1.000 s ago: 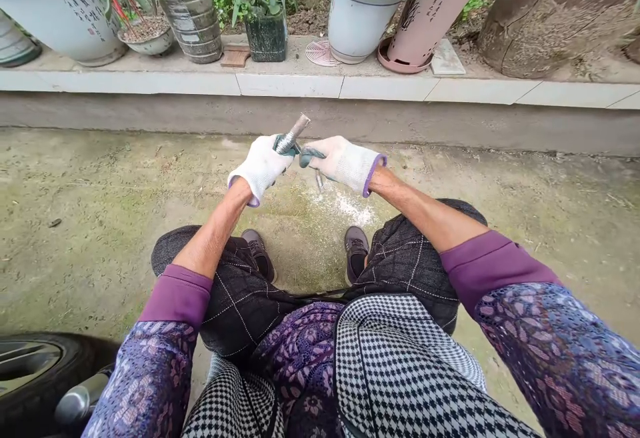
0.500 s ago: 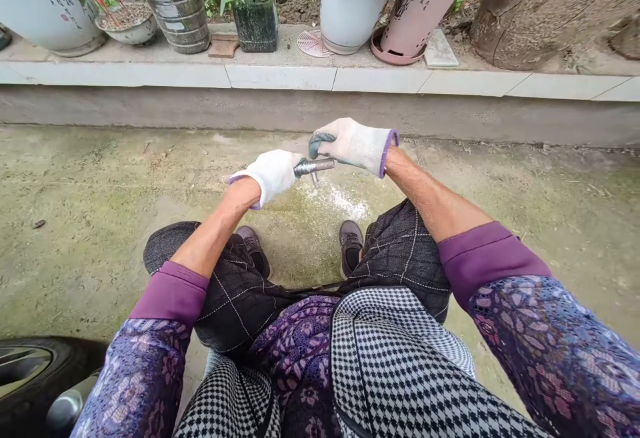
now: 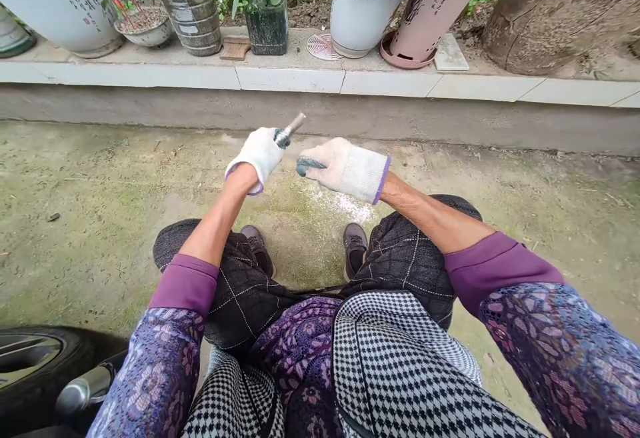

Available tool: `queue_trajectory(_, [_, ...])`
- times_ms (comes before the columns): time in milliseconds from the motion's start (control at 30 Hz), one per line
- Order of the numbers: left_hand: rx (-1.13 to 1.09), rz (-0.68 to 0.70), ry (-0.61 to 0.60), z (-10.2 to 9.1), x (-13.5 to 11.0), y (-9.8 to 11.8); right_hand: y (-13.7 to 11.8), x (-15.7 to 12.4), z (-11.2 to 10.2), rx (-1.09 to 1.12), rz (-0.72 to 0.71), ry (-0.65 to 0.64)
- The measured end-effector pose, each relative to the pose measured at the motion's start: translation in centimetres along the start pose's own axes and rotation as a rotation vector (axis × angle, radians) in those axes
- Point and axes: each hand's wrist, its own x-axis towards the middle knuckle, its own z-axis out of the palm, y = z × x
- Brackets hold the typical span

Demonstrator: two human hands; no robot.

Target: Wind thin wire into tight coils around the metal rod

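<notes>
- above the ground (image 3: 100, 171), in front of the ledge (image 3: 290, 79), the rod (image 3: 297, 123) is in the left grip (image 3: 259, 150), tilted, its free end pointing away from the person and to the right.
- left grip: clamped around the rod; the near part is hidden in the fingers, so its full length cannot be told.
- right grip (image 3: 340, 168): near the left one, apart from it and from the rod, fingers curled in together; whether anything is held inside, i cannot tell.
- the rod looks like metal, with a bright ridged stretch by the left grip and a plainer, duller end beyond. i would judge it stiff all along, with no give under a firm squeeze.
- weight is probably modest, as one hand carries it, though likely dense for its bulk.
- the ridges, thread or coil, too small to say which, should give good purchase and may feel rough; the plain end looks smoother and would likely turn or slide more readily.
- it hardly seems fragile; a hard knock might mar the ridges.
- best hold: around the ridged stretch, fingers wrapped, plain end left free. a pinch at the tip alone would probably let it swing.
- the gloves (image 3: 357, 170) have dark-coated fingers, which should help against slipping; the white powder (image 3: 353, 207) on the ground could make them slick if it got on them.
</notes>
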Motion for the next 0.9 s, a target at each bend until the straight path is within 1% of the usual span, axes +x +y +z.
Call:
queue_trajectory(33, [0.111,-0.007,-0.013,0.6,0.1,0.2,0.0,-0.1,-0.1,-0.086,-0.003,-0.005])
queue_trajectory(100, [0.286,-0.006,-0.055,1.8,-0.4,1.1,0.6,-0.1,-0.6,-0.222,0.045,-0.02])
queue_trajectory(167, [0.404,0.093,-0.132,2.8,-1.3,2.2,1.7,0.1,-1.1,-0.297,0.129,-0.035])
queue_trajectory(267, [0.466,0.281,-0.183,3.5,-2.7,3.4,4.0,0.8,-1.1,-0.267,0.207,-0.026])
queue_trajectory(333, [0.427,0.337,-0.178,3.3,-3.1,3.5,5.5,1.4,-0.7,-0.136,0.209,-0.005])
queue_trajectory(400, [0.322,0.329,-0.142,2.7,-3.1,3.1,6.4,1.9,-0.1,0.052,0.204,0.02])
queue_trajectory(467, [0.15,0.287,-0.051,1.9,-3.0,2.4,6.3,2.2,0.4,0.243,0.217,0.058])
queue_trajectory(567, [-0.115,0.205,0.143,1.0,-2.5,1.5,4.5,2.2,0.7,0.42,0.238,0.09])
queue_trajectory(633, [-0.192,0.145,0.211,0.6,-2.1,1.0,3.0,2.0,0.7,0.43,0.201,0.09])
queue_trajectory(700, [-0.169,0.086,0.203,0.5,-1.5,0.7,1.9,1.8,0.7,0.383,0.139,0.075])
queue_trajectory(767, [-0.04,0.024,0.146,0.6,-0.9,0.6,1.2,1.7,0.5,0.323,0.099,0.029])
queue_trajectory(833, [0.137,-0.006,0.058,0.8,-0.7,0.8,1.2,1.7,0.2,0.275,0.093,-0.033])
queue_trajectory(900, [0.229,0.038,-0.076,1.1,-1.0,1.3,1.5,1.9,-0.3,0.22,0.104,-0.064])
